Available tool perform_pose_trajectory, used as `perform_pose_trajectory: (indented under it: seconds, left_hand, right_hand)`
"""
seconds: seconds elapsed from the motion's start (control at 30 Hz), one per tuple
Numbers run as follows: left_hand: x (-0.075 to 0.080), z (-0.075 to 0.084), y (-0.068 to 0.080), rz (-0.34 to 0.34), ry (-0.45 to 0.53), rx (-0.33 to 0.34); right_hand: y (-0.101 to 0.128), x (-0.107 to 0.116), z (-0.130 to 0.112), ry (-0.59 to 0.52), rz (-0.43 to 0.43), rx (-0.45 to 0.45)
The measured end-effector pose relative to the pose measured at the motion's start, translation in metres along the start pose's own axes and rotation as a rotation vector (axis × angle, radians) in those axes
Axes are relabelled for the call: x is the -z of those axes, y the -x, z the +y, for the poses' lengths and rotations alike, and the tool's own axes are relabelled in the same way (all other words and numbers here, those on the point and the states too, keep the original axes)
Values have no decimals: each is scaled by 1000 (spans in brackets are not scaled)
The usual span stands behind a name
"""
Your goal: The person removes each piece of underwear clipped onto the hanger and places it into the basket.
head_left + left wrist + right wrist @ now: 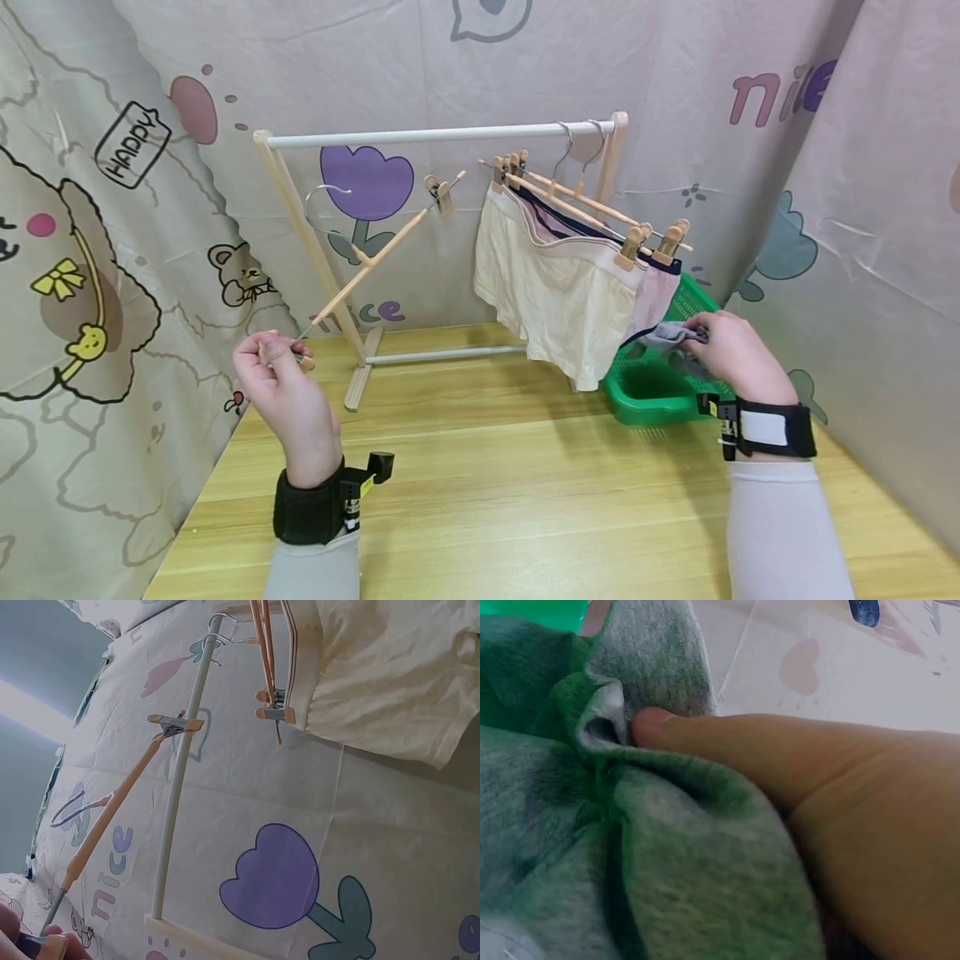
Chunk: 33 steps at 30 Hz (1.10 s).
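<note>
My left hand (281, 379) grips one clip end of a wooden clip hanger (390, 244), which slants up to the right in front of the rack's left post. The hanger's far clip (441, 197) carries nothing. At the right, my right hand (731, 350) pinches a bunched grey cloth garment (663, 335) over the green basket (652, 410). Its folds fill much of the right wrist view, with the thumb (656, 726) pressed on the fabric. Cream underpants (555, 283) and pink underpants with dark trim (656, 296) hang clipped on two hangers between the hands.
A small rack with a white top rail (420, 136) and wooden posts stands on the wooden table (525, 492). The two loaded hangers hook over the rail's right end. A printed curtain (450, 67) backs the table and flanks both sides.
</note>
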<state>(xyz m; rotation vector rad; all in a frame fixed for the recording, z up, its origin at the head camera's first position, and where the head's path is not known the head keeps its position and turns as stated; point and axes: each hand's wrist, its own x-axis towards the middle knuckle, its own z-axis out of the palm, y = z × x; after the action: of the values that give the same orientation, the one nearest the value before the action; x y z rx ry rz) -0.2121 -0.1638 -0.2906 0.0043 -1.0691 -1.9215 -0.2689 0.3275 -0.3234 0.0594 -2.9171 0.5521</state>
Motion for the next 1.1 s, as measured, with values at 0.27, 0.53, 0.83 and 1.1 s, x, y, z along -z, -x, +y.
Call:
perform_pose_trajectory:
  seconds: [0.27,0.53,0.83,1.1]
  left_hand:
    - [0,1,0,4,-25,9]
    - [0,2,0,5,-10,4]
    - [0,2,-1,12,-4,1]
    - [1,1,-1,12,-11,-1]
  right_hand:
    - [1,-2,0,1,29,14]
    - [4,-2,-2,-8,77,5]
    - [6,1,-6,-10,74,-5]
    - [6,2,-8,-1,72,-8]
